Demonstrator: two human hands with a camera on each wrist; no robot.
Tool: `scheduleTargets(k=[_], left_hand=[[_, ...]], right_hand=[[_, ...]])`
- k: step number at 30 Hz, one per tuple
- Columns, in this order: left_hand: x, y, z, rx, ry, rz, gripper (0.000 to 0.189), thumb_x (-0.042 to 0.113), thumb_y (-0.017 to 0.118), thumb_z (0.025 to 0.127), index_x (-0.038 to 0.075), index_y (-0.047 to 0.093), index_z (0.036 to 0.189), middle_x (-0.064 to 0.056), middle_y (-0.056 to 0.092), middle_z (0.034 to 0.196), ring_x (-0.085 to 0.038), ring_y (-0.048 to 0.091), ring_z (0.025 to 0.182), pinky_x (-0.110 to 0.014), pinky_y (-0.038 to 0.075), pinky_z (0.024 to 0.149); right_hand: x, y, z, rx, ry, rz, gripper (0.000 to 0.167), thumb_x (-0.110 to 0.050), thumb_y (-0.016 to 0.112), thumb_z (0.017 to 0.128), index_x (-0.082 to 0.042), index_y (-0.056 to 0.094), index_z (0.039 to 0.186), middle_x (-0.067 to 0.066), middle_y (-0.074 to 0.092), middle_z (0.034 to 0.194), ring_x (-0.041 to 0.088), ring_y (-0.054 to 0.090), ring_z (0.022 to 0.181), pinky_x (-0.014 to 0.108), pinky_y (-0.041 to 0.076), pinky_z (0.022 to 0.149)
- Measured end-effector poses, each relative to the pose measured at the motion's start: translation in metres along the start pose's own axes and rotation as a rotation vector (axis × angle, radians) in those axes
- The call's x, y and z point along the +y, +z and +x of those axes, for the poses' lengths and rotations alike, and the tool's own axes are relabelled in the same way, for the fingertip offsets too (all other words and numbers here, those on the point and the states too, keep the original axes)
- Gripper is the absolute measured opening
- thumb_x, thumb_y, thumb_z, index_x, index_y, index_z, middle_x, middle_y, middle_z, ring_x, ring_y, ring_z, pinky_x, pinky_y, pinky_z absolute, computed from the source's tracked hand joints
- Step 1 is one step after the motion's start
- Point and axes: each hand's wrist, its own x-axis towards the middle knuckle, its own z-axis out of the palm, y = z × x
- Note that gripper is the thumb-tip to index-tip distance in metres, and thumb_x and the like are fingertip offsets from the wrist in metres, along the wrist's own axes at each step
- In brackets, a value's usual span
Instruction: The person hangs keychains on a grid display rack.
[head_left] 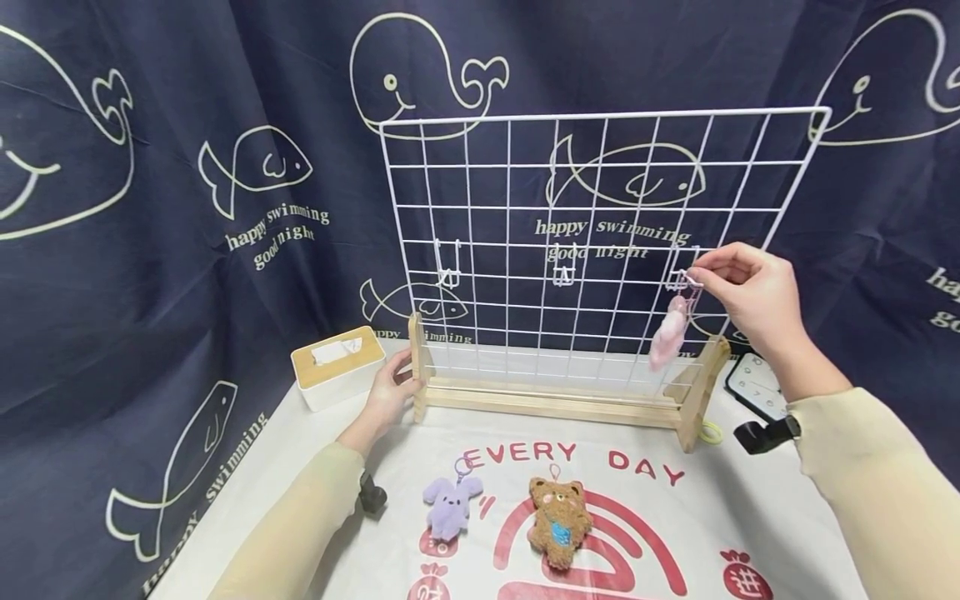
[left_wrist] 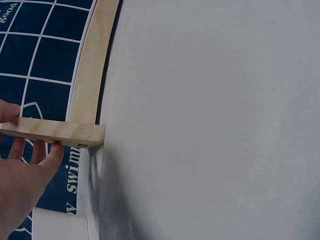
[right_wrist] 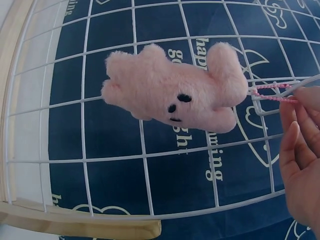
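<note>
My right hand (head_left: 753,292) pinches the pink beaded loop (right_wrist: 272,98) of a pink plush charm (right_wrist: 165,87) at the right-hand hook (head_left: 677,280) on a white wire grid (head_left: 600,208). The fluffy charm dangles below the fingers in front of the grid, ears toward the loop, with its small black eyes showing in the right wrist view. Over at the left end, my left hand (head_left: 393,390) grips the wooden side foot (left_wrist: 60,131) of the grid's stand, thumb on one side and fingers on the other.
Two more hooks, a left one (head_left: 448,277) and a middle one (head_left: 564,275), hang on the grid. A purple plush charm (head_left: 450,508) and a brown bear charm (head_left: 560,523) lie in front. A tissue box (head_left: 341,383) stands left; a clock (head_left: 756,387) lies right.
</note>
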Motion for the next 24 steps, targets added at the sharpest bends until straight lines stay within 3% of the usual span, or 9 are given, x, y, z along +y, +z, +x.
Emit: scheduleTargets(k=[11,18,24], left_hand=[[0.006,0.001,0.005,-0.056,0.008,-0.012,0.07,-0.015,0.061,0.088,-0.003,0.038,0.153,-0.03,0.036,0.155,-0.054,0.041,0.136,-0.057,0.036,0.117],[0.005,0.0,0.003,-0.036,0.0,-0.011,0.068,-0.014,0.062,0.088,-0.001,0.041,0.152,-0.027,0.039,0.155,-0.051,0.043,0.136,-0.056,0.039,0.115],[-0.001,-0.002,-0.002,-0.02,0.056,-0.006,0.067,-0.009,0.063,0.087,0.002,0.045,0.15,-0.025,0.043,0.152,-0.051,0.047,0.132,-0.056,0.041,0.113]], right_hand=[[0.005,-0.002,-0.003,0.016,0.001,0.003,0.017,0.008,0.074,0.086,0.014,0.07,0.101,-0.018,0.073,0.082,-0.005,0.067,0.073,0.006,0.049,0.061],[0.009,0.001,-0.01,-0.002,0.025,-0.01,0.019,0.008,0.075,0.086,0.012,0.07,0.104,-0.02,0.072,0.083,-0.005,0.065,0.074,0.006,0.049,0.066],[0.015,0.004,-0.021,0.016,0.043,0.008,0.021,0.006,0.073,0.088,0.013,0.067,0.107,-0.017,0.071,0.085,-0.003,0.065,0.072,0.007,0.051,0.067]])
